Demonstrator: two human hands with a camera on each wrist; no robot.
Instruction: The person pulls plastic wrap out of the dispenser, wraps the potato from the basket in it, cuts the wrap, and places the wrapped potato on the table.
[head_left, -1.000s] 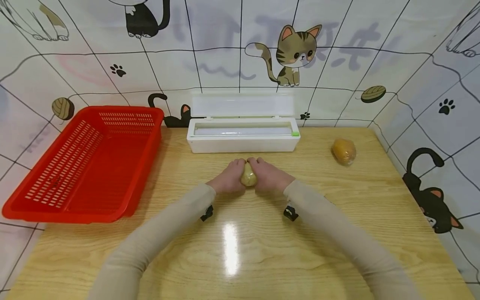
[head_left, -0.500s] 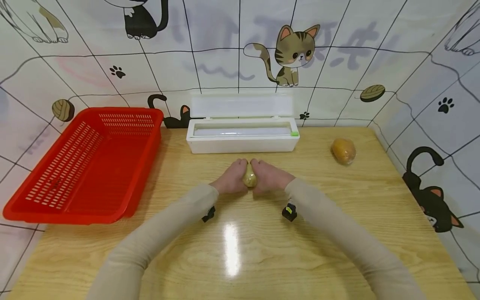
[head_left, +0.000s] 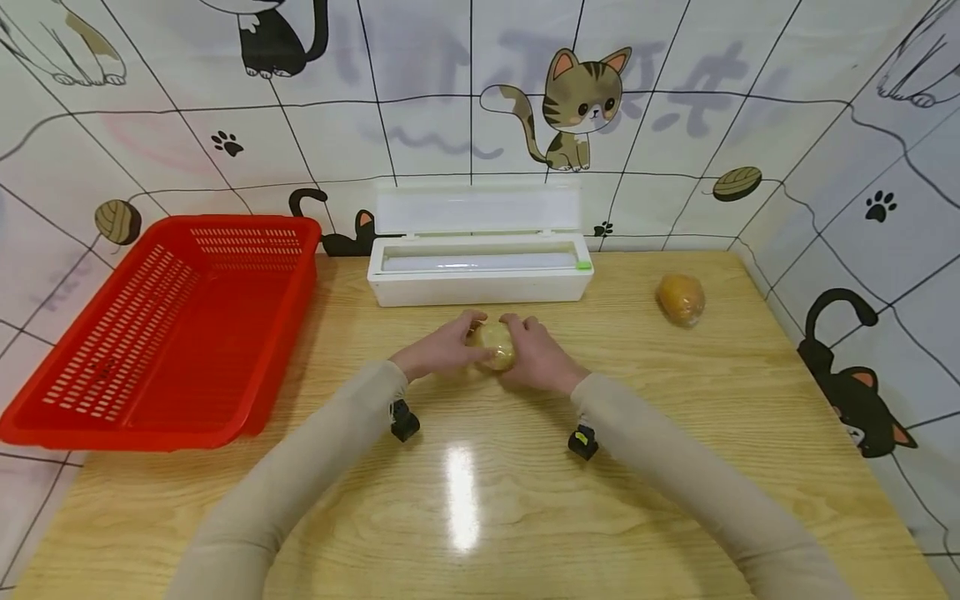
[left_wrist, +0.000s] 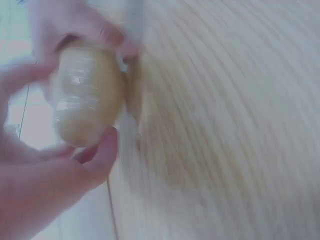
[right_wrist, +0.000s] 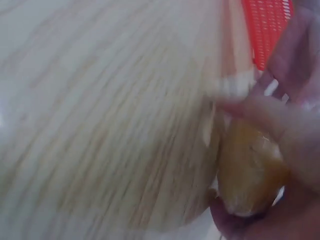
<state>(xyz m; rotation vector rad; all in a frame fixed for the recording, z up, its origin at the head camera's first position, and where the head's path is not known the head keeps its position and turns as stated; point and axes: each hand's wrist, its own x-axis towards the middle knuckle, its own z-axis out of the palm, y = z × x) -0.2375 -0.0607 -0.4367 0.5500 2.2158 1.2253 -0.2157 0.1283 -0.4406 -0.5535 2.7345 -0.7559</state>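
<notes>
A pale yellow, potato-like lump point(head_left: 497, 345) wrapped in clear film is held between both hands over the middle of the table. From its left side, the left hand point(head_left: 441, 348) grips it with curled fingers and thumb. The right hand point(head_left: 542, 358) holds its right side, fingers curled round it. In the left wrist view, glossy film creases cross the lump point(left_wrist: 87, 95). It looks more orange in the right wrist view, where fingers cover part of the lump point(right_wrist: 250, 170). Both wrist views are blurred, and its underside is hidden.
Behind the hands stands a white cling film box point(head_left: 480, 287), lid raised, a roll inside. A red plastic basket point(head_left: 258, 400) sits at the left. Another film-wrapped, orange-yellow roundish thing point(head_left: 681, 300) lies at the back right of the wooden table point(head_left: 600, 517).
The hands have shifted from pressing close around the lump to a wider hold with more of it showing. The left hand has drawn slightly left. The head view has shifted a little.
</notes>
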